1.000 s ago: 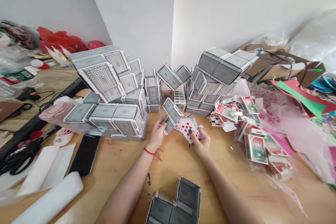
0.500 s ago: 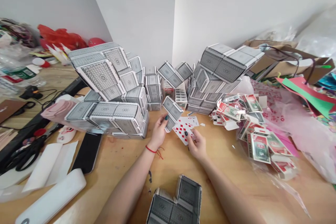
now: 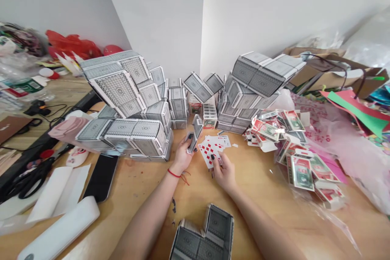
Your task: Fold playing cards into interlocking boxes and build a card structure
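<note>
Between the fingers of my left hand (image 3: 182,155) is a small folded piece made of playing cards (image 3: 197,130), patterned grey on its outside and tilted up on edge. My right hand (image 3: 224,170) pinches a ten of diamonds playing card (image 3: 209,152), held face up. Beyond it, more face-up playing cards (image 3: 224,141) lie overlapping on the wooden table. Close to my body stands an L-shaped block built of cards (image 3: 202,237), touched by neither hand.
Stacked card blocks (image 3: 137,132) rise on the left, with others (image 3: 258,75) at the right. Opened card boxes (image 3: 300,170) lie in a heap on the right. A phone (image 3: 102,176), black scissors (image 3: 33,178) and a white oblong object (image 3: 61,229) occupy the left.
My left hand has turned the folded card piece from its flat patterned side to nearly edge-on. My right hand has shifted slightly left with the ten of diamonds.
</note>
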`<state>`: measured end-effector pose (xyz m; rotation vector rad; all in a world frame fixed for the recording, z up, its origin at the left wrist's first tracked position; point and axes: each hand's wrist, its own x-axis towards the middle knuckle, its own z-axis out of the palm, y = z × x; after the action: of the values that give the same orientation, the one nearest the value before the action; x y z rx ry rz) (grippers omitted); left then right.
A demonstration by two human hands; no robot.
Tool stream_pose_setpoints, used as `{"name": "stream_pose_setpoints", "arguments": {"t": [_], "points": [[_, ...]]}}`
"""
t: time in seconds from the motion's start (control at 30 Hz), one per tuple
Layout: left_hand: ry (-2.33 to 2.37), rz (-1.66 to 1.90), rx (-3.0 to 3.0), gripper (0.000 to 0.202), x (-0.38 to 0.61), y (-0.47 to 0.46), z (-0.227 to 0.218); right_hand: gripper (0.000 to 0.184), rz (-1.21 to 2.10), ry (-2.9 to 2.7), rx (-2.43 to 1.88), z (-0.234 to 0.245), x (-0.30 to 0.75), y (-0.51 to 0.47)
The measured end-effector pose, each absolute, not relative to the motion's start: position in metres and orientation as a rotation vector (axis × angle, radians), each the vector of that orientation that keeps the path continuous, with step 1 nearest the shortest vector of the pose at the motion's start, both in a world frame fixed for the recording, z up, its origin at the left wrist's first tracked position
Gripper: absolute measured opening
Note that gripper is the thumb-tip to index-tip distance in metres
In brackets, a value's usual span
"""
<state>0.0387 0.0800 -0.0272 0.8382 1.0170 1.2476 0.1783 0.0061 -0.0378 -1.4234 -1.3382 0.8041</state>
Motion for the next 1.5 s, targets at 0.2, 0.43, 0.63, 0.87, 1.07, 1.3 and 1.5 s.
{"name": "stream_pose_setpoints", "arguments": {"t": [0.2,0.43,0.63,0.87,1.07,1.3,1.5], "points": [[1.005,1.285,0.968,0.012,0.038,0.076,-0.014,0.021,0.859,-1.374,-1.355,-0.034,0.175,0.003],[0.998,1.298,0.896,0.017,0.039,0.075,-0.014,0.020,0.877,-1.369,-1.347,-0.032,0.176,0.002],[1.005,1.310,0.969,0.017,0.041,0.076,-0.016,0.022,0.847,-1.386,-1.323,-0.032,0.176,0.000],[0.948,1.298,0.836,0.023,0.044,0.080,-0.024,0.026,0.758,-1.486,-1.349,-0.035,0.180,-0.002],[0.926,1.299,0.716,0.028,0.045,0.082,-0.035,0.025,0.692,-1.599,-1.360,-0.037,0.181,-0.004],[0.840,1.306,0.624,0.026,0.045,0.085,-0.039,0.021,0.643,-1.676,-1.347,-0.037,0.182,-0.005],[0.819,1.315,0.604,0.026,0.046,0.085,-0.040,0.021,0.619,-1.709,-1.322,-0.035,0.181,-0.005]]}}
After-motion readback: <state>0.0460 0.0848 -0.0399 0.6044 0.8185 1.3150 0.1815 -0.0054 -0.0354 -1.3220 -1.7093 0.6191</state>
